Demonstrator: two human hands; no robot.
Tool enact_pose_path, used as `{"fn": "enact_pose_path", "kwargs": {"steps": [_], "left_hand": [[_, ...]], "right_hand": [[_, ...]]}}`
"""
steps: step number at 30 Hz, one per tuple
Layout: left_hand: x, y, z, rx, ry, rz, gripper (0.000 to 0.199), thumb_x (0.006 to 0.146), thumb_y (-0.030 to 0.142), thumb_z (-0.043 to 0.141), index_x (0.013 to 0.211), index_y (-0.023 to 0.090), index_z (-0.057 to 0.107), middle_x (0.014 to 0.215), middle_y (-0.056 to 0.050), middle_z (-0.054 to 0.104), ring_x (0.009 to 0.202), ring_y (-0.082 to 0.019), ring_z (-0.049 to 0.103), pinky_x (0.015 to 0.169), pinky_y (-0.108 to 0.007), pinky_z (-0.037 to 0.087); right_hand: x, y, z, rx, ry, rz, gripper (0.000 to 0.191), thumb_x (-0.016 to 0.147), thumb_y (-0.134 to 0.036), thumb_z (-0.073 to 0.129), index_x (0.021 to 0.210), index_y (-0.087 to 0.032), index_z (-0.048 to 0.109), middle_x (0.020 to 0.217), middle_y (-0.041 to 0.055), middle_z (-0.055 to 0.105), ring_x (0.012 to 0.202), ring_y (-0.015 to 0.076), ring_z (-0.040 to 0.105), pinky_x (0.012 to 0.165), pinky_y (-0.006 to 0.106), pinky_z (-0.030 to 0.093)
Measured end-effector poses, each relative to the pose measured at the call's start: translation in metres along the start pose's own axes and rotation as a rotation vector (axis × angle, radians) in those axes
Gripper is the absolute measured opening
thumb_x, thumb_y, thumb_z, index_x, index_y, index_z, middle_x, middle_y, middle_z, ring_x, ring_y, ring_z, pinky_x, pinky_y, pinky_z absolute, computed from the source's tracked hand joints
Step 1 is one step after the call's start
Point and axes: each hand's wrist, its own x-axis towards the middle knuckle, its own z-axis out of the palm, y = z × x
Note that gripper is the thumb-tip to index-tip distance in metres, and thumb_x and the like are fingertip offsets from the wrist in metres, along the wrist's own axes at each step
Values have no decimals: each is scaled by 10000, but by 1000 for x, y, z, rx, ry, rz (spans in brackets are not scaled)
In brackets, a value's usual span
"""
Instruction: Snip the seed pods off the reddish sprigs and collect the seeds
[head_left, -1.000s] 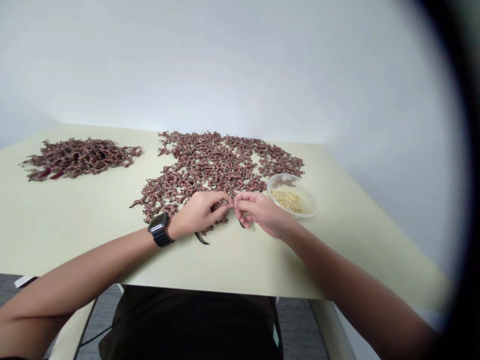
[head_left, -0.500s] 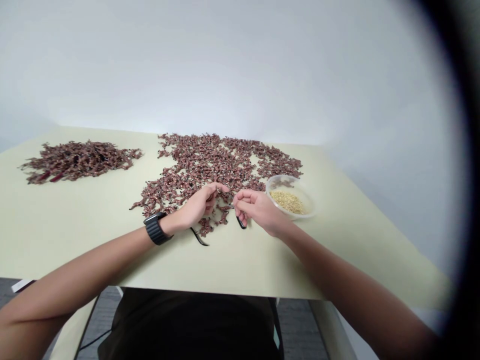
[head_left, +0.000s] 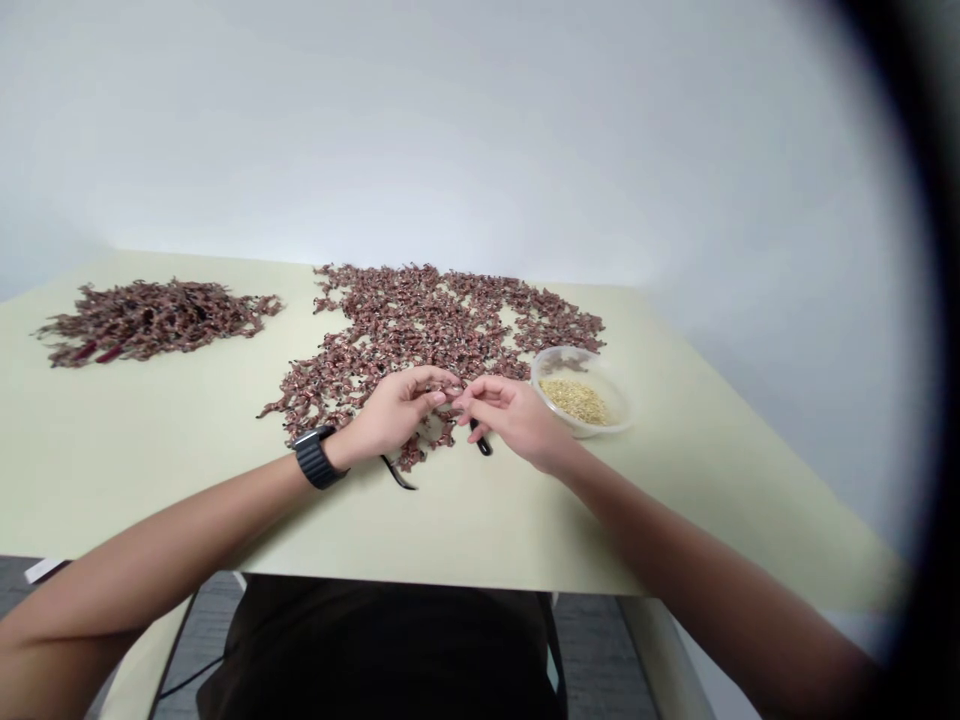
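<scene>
My left hand (head_left: 401, 405), with a dark watch (head_left: 316, 457) on its wrist, is closed in a pinch at the fingertips. A small reddish-brown piece seems to sit between its thumb and fingers, partly hidden. Touching or nearly touching those tips, the pinched fingers of my right hand (head_left: 514, 418) hide what they hold. Under the right fingers shows a black handle (head_left: 481, 440); whether it is held or lies on the table I cannot tell. A curved black handle (head_left: 398, 473) pokes out below my left hand. Many small reddish-brown twisted pieces (head_left: 420, 320) spread beneath and behind both hands.
A clear round tub (head_left: 626, 425) with small golden bits (head_left: 576, 400) stands right beside my right hand. Another heap of reddish-brown pieces (head_left: 161, 320) lies at the left of the pale yellow table (head_left: 525, 540). A white wall (head_left: 420, 130) rises behind.
My left thumb and fingers have come together in a pinch, and the left fingertips now meet the right ones. My right fingers have shifted slightly left, their lower fingers loosened around the black handle.
</scene>
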Motion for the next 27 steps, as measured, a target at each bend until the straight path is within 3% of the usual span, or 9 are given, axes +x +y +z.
{"fn": "enact_pose_path", "kwargs": {"steps": [3,8,13,19,27], "left_hand": [[0,3,1,38,-2,-20,274,958,353,609,1175,218,709,1186,-79,734,1056,-209,705,916,-326,570],[-5,12,7,74,-114,-82,287,984,382,556,880,150,689,810,-56,743,674,-127,685,599,-212,533],[-9,17,11,87,-102,-92,353,986,443,548,818,149,647,684,-21,702,482,-68,562,440,-148,413],[-12,20,12,65,-136,-97,353,991,462,536,893,147,663,674,-12,702,418,-55,519,409,-145,375],[-14,21,10,173,-111,-15,314,980,430,565,844,155,632,662,6,703,462,-66,559,477,-158,400]], "right_hand": [[1,-1,2,44,29,-27,218,854,-392,720,880,-183,662,866,51,695,871,199,703,715,346,651],[2,-2,3,110,74,-57,219,846,-388,739,874,-190,651,893,49,701,871,189,703,745,349,653],[1,1,4,41,97,-133,204,883,-393,697,906,-199,638,813,26,673,771,173,687,679,325,634],[-8,-2,11,-205,210,-232,157,916,-372,641,911,-215,657,794,23,655,662,152,659,598,275,563],[-13,-8,13,-403,226,-254,130,922,-318,599,880,-211,659,762,22,652,652,147,620,597,260,509]]}}
